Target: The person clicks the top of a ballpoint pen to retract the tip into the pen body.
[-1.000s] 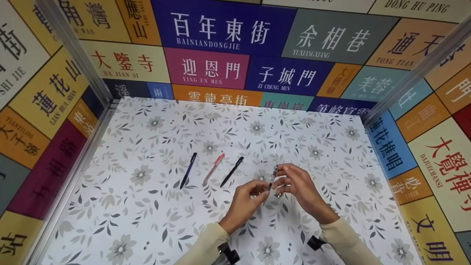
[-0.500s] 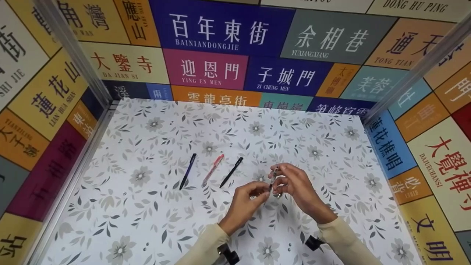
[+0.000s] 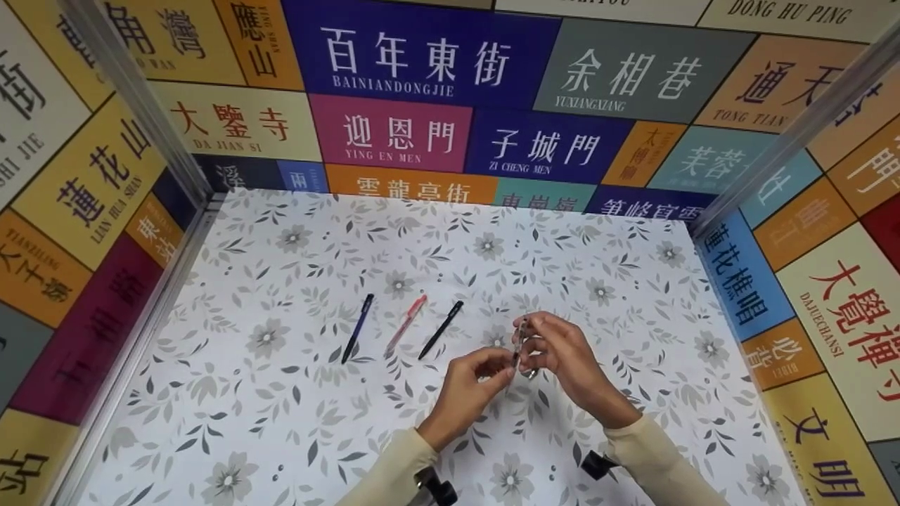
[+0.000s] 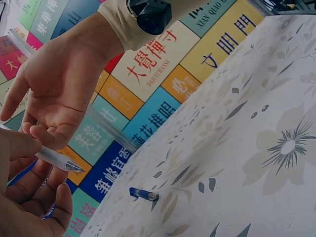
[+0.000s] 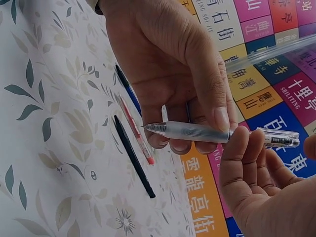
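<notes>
Item: clear pen (image 5: pixel 197 132), held above table (image 3: pixel 281 422), L hand (image 3: pixel 467 383) pinching grip end, R hand (image 3: pixel 562 351) pinching barrel; keep both pinches firm, pen axis straight.

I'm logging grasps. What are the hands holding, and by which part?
Both hands hold one clear pen: the left hand pinches its frosted front barrel near the tip, and the right hand grips the rear, clip end.
</notes>
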### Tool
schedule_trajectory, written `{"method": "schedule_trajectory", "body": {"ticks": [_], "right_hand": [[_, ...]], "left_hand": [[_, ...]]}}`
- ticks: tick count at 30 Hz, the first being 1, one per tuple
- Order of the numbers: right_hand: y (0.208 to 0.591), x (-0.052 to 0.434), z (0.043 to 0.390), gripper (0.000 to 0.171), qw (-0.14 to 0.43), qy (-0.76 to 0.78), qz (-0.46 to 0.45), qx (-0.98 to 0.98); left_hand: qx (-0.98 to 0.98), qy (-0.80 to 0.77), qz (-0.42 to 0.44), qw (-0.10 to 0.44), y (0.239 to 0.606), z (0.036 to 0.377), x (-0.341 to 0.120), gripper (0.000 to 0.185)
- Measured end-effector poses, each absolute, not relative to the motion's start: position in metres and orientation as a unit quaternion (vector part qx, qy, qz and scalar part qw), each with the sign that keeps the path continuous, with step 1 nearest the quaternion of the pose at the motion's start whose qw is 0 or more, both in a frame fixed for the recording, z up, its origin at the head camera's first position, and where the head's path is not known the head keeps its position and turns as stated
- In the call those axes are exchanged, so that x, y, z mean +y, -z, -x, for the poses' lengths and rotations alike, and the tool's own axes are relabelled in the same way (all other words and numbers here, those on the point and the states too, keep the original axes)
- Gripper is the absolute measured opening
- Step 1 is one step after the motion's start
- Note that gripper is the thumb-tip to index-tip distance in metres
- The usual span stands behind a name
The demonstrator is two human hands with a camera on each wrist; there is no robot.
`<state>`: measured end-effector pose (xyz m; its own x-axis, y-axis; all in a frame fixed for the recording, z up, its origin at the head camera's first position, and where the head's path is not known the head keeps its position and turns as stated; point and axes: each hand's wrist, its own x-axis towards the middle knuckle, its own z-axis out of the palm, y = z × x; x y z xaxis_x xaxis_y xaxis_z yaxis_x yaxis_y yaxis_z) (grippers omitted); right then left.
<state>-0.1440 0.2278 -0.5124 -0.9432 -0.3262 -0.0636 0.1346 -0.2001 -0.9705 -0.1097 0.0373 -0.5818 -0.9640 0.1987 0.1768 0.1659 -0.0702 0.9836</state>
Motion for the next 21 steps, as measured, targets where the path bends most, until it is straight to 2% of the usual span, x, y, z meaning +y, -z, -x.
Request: {"method": "schedule_trajectory", "body": {"ticks": [21], "right_hand": [[0.5096, 0.224, 0.1455, 0.035, 0.15, 0.752, 0.107, 0.633]], "left_hand": [[0.673, -0.726, -0.14, 0.006, 0.5819, 0.1083, 0.0385, 0.015]]}}
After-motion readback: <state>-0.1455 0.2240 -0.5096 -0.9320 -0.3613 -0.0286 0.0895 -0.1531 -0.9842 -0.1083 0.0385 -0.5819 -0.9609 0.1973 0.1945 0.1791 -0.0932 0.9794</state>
